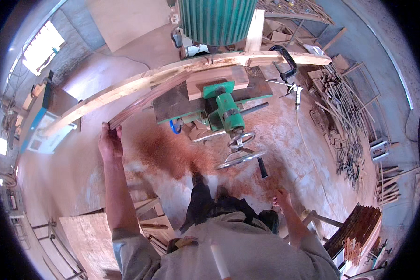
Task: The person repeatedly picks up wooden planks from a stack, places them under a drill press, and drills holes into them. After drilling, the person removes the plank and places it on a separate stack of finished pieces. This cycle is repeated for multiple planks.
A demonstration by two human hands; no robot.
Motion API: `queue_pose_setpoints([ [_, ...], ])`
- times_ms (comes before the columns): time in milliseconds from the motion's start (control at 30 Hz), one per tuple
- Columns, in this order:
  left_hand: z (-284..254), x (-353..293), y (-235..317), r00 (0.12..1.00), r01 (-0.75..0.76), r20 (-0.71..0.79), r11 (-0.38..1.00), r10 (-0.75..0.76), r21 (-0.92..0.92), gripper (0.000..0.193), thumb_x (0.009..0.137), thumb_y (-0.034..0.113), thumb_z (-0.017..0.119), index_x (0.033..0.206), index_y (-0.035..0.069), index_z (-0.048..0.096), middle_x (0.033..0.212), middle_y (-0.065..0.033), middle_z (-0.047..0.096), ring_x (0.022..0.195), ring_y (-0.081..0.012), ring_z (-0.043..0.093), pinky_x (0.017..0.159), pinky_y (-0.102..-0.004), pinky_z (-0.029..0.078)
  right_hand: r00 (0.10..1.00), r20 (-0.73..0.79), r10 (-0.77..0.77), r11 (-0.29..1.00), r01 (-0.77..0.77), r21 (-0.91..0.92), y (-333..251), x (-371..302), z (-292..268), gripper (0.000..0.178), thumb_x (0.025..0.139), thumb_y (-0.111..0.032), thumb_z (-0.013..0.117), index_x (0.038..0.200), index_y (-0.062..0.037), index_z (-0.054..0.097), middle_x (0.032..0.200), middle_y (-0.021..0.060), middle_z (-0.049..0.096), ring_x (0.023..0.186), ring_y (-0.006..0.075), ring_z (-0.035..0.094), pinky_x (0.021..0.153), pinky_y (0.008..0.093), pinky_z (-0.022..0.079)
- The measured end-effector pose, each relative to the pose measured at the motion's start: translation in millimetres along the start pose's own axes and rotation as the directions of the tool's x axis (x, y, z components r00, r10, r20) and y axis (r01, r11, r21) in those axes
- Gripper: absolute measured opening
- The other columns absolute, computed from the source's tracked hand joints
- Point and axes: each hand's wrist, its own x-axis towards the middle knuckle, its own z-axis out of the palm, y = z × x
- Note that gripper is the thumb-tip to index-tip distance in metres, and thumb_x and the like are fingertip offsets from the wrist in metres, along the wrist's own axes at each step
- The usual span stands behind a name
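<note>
A: Far left?
B: White-and-blue cabinet [44, 133], left end of the pale beam [112, 94] just in front of it.
A: Left hand?
B: Left hand [110, 140]: thumb and fingers closed on the near end of the brown strip [147, 100]. Strip slopes up and right beside the beam, toward the machine.
A: Middle?
B: Reddish sawdust [165, 151] on the floor, then the dark metal surface [170, 106]. Wood block [217, 80] above it, green clamp arm [229, 112] bearing on its near side. Ribbed green motor [218, 21] beyond, chrome handwheel [240, 160] nearer the body.
A: Right hand?
B: Right hand [282, 198]: low, well apart from the machine, fingers partly curled. Small and blurred, can't tell if it grips anything.
A: Rest?
B: Black C-clamp [290, 63] at the beam's right part, air gun [297, 95] just beside it. Stacked red-brown strips [357, 226] lower right.
</note>
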Motion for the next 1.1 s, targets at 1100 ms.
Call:
queue_pose_setpoints([
  [1100,145.8,138.1,-158.8,0.873,0.409,-0.036,0.691,-0.486,0.596,0.044,0.08,0.039,0.07,0.11,0.011,0.053,0.086,-0.0077,0.061,0.067,-0.0145,0.059,0.056,-0.024,0.05,0.944,-0.205,-0.259,0.924,0.304,0.233,-161.1,-23.0,20.6,0.025,0.094,-0.023,0.053,0.097,-0.0002,0.06,0.075,0.0055,0.059,0.059,0.0122,0.057,0.05,0.0261,0.049],
])
